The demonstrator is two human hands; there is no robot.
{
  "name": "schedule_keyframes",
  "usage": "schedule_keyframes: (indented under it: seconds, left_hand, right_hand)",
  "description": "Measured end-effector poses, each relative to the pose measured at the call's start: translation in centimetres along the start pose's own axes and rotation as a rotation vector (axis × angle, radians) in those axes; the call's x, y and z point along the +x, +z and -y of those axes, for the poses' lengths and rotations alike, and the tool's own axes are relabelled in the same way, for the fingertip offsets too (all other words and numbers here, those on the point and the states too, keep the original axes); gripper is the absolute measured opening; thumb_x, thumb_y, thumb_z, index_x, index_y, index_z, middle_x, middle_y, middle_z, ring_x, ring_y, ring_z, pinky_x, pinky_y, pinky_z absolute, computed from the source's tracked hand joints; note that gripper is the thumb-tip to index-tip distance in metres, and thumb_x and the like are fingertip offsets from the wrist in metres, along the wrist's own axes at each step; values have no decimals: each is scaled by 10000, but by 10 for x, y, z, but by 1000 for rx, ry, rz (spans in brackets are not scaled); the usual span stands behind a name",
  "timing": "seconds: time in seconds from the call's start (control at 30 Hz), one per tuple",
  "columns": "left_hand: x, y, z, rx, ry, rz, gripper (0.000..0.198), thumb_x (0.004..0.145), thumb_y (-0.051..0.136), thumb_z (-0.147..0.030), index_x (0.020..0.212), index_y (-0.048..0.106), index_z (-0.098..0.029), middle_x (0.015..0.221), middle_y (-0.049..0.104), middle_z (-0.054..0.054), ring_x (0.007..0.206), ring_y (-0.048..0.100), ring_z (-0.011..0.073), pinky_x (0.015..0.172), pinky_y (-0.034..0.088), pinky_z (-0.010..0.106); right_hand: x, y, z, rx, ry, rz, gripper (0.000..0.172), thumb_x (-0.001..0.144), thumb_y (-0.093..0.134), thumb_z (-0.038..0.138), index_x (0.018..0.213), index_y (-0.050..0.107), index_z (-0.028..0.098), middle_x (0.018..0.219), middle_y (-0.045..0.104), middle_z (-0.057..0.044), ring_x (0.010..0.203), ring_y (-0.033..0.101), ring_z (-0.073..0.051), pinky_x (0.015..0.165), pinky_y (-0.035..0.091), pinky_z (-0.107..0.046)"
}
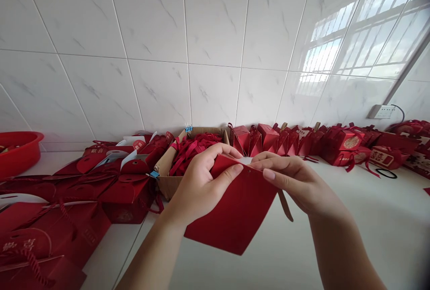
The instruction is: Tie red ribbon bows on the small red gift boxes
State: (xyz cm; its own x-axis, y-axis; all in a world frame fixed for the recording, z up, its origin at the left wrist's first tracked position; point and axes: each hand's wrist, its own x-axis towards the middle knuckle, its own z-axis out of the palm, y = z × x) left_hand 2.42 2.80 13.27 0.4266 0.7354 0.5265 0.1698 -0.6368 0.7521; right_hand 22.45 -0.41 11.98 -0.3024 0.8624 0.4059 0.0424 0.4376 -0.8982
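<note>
Between my two hands is a red paper gift box, held up tilted over the white tabletop. A small hole shows near its upper edge, where a bit of white also peeks out. My left hand pinches the upper left edge, thumb in front and fingers behind. At the upper right edge, my right hand grips with its thumb in front and its fingers over the top. A brown strap hangs out below the right hand; its upper end is hidden behind the box.
Behind my left hand stands a cardboard box of red ribbons, with blue binder clips on it. Red gift boxes crowd the left side, near a red basin. More small red boxes line the tiled wall. A black ring lies at right.
</note>
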Motion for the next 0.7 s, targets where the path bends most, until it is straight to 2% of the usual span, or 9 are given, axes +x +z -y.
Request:
schedule_keyframes:
  seconds: [0.13, 0.27, 0.4, 0.47, 0.53, 0.6, 0.63, 0.7]
  left_hand:
    - [1, 1, 5, 38, -7, -7, 111, 878, 557, -312, 953, 591, -239, 967, 638, -38, 949, 579, 97, 843, 437, 184]
    - [4, 0, 8, 75, -27, -18, 106, 869, 567, -324, 932, 598, -245, 944, 649, -41, 926, 590, 106, 819, 448, 200]
    - [3, 0, 10, 92, -61, 16, 143, 870, 559, -340, 996, 574, -275, 999, 656, -39, 945, 604, 131, 830, 455, 244]
    - [2, 1, 11, 109, -86, 45, 160, 875, 544, -357, 1018, 552, -286, 1002, 658, -37, 901, 618, 141, 796, 466, 267]
    - [1, 1, 11, 131, -104, 70, 160, 880, 531, -366, 1019, 534, -288, 997, 654, -34, 867, 623, 147, 760, 471, 277]
    - [1, 2, 12, 157, -105, 102, 158, 878, 531, -355, 1022, 526, -290, 1005, 651, -34, 877, 620, 151, 758, 469, 279]
    - [0, 2, 12, 164, -102, 119, 158, 877, 533, -342, 1026, 523, -291, 1008, 651, -34, 894, 616, 152, 767, 468, 277]
    - [-1, 2, 12, 177, -95, 152, 156, 871, 540, -313, 1024, 521, -289, 991, 654, -33, 913, 611, 154, 774, 464, 273]
  right_hand:
    - [1, -1, -2, -6, 23, 17, 315, 935, 475, 376, 1081, 702, 215, 866, 621, -55, 740, 590, -130, 708, 519, -263]
    - [4, -1, -5, 22, 71, 33, 397, 956, 401, 424, 1136, 673, 199, 940, 655, -75, 721, 586, -126, 634, 513, -235]
    - [4, -2, -6, 10, 120, 30, 428, 947, 394, 460, 1136, 665, 187, 988, 657, -91, 701, 583, -129, 368, 367, -171]
    - [3, -2, -5, -13, 158, 20, 427, 940, 402, 476, 1110, 673, 194, 948, 662, -78, 652, 570, -117, 330, 309, -172]
    - [2, -2, -3, -28, 185, 15, 406, 936, 415, 472, 1056, 692, 202, 883, 662, -57, 637, 560, -107, 396, 360, -175]
    - [2, -1, -3, -23, 200, 10, 386, 938, 425, 459, 993, 710, 205, 831, 649, -39, 687, 561, -112, 563, 440, -194]
    - [3, -1, -2, -27, 210, 3, 383, 937, 429, 455, 964, 716, 202, 815, 638, -34, 718, 556, -117, 643, 448, -211]
    - [4, -2, -3, -64, 228, 13, 396, 936, 432, 453, 906, 722, 185, 765, 601, -26, 708, 512, -115, 689, 424, -233]
